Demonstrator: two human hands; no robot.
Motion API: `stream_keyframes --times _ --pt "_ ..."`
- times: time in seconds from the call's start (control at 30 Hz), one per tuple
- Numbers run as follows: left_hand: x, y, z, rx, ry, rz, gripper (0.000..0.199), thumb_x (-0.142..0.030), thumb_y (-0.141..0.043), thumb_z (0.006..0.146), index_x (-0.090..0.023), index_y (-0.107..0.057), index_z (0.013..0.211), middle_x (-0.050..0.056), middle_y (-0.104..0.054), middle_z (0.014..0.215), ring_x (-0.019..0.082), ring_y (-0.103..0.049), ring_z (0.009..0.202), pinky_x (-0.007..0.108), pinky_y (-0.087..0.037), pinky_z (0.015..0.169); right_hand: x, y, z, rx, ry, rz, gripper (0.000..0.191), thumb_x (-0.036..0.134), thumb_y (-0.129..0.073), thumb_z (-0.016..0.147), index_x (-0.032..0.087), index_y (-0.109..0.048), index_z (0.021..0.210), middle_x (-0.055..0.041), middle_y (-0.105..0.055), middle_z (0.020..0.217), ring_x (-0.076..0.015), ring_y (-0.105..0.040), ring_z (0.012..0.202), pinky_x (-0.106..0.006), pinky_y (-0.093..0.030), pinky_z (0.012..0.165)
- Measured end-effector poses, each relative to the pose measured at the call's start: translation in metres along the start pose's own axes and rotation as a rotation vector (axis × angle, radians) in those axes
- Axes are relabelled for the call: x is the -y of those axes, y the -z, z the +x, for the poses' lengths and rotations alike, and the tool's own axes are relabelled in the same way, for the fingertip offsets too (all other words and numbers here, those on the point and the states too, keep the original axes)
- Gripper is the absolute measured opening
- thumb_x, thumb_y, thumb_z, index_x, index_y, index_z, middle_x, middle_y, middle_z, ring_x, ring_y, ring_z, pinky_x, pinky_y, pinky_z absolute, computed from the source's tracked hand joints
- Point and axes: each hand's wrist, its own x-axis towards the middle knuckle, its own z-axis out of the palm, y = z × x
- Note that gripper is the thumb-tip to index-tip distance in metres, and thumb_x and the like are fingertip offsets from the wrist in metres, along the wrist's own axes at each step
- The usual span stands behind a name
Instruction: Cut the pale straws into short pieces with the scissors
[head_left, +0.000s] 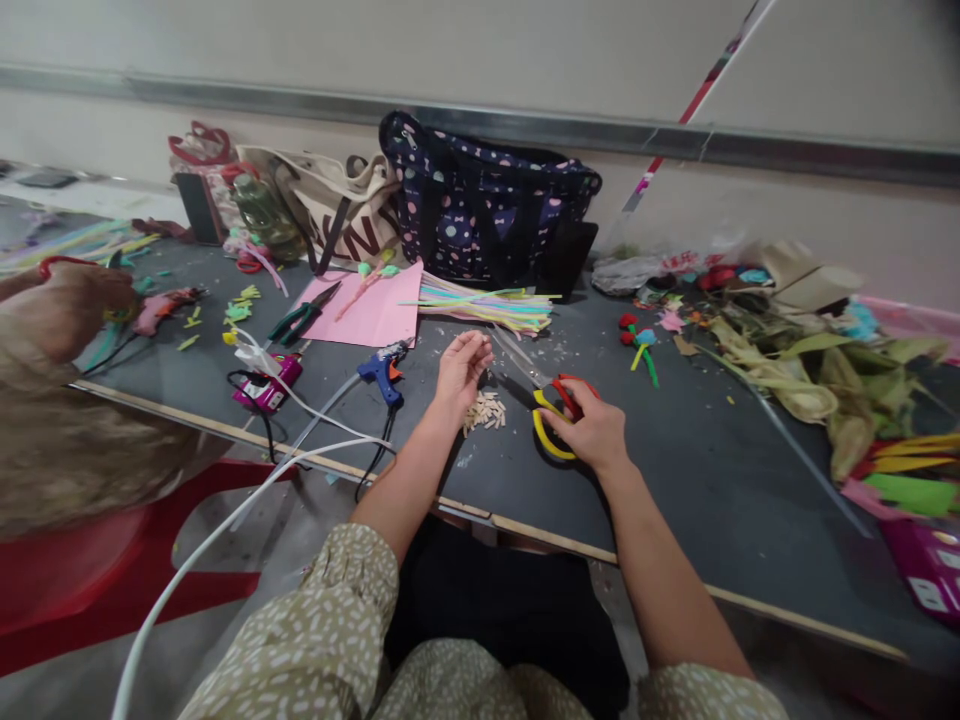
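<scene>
My right hand (pixel 596 428) grips a pair of scissors (pixel 555 440) by its red and yellow handles. The blades point up and left, toward my left hand. My left hand (pixel 463 368) is closed in a pinch just left of the blade tips; what its fingertips hold, if anything, is too small to make out. Below that hand, a small heap of short beige cut pieces (pixel 486 412) lies on the dark table (pixel 690 500). Behind both hands rests a bundle of pastel pipe cleaners (pixel 487 305), partly on a pink sheet (pixel 394 318).
A blue glue gun (pixel 382 375), green-handled pliers (pixel 304 315) and a purple power strip (pixel 268 380) with cables lie to the left. Bags, including a dark patterned one (pixel 487 205), line the wall. Dried husks (pixel 795 370) spread rightward. Another person's hand (pixel 71 305) works at far left.
</scene>
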Motion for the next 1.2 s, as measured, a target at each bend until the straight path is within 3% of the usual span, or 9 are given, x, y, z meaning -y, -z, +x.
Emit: stream_keyframes --times 0.27,0.5,0.67,1.07,1.2 --pt "0.0001 0.0015 0.0009 0.073 -0.037 -0.035 0.015 -0.016 -0.073 0.067 -0.017 -0.062 0.077 -0.002 -0.067 0.073 0.008 -0.064 0.067 0.023 -0.049 0.073 0.0017 0.0008 0.001 0.024 0.012 0.006 0.062 0.066 -0.054 0.076 0.019 -0.061 0.116 -0.0011 -0.066 0.067 -0.0181 -0.064 0.064 -0.027 -0.044 0.064" --pt "0.0008 0.0007 0.0013 0.042 -0.054 -0.021 0.021 -0.014 -0.075 0.064 -0.017 -0.064 0.081 -0.002 -0.067 0.074 0.008 -0.063 0.066 0.025 -0.049 0.078 -0.0028 -0.0023 -0.0008 0.041 0.011 0.002 0.062 0.066 -0.056 0.075 0.02 -0.06 0.117 -0.0007 -0.067 0.068 -0.0178 -0.064 0.064 -0.027 -0.044 0.064" --pt "0.0023 0.0014 0.0014 0.083 -0.072 -0.033 0.019 -0.015 -0.075 0.064 -0.016 -0.066 0.081 0.0 -0.069 0.077 0.008 -0.063 0.066 0.023 -0.05 0.076 -0.0026 -0.0038 -0.0007 0.031 0.03 -0.016 0.062 0.067 -0.055 0.075 0.02 -0.061 0.115 -0.003 -0.07 0.075 -0.0185 -0.064 0.066 -0.028 -0.044 0.064" --pt "0.0045 0.0011 0.0014 0.019 0.02 -0.073 0.021 -0.013 -0.074 0.066 -0.017 -0.065 0.083 -0.002 -0.068 0.074 0.006 -0.061 0.062 0.021 -0.048 0.072 0.0028 -0.0027 0.0007 0.02 0.041 -0.017 0.059 0.063 -0.056 0.077 0.019 -0.061 0.116 -0.0012 -0.067 0.068 -0.0178 -0.065 0.065 -0.027 -0.045 0.064" --pt "0.0065 0.0019 0.0015 0.022 0.047 -0.082 0.021 -0.013 -0.074 0.066 -0.018 -0.065 0.084 -0.003 -0.066 0.069 0.006 -0.06 0.061 0.022 -0.047 0.074 0.0025 -0.0045 0.0008 0.014 0.045 -0.021 0.059 0.063 -0.055 0.077 0.019 -0.062 0.116 -0.003 -0.069 0.075 -0.0168 -0.064 0.066 -0.026 -0.045 0.064"
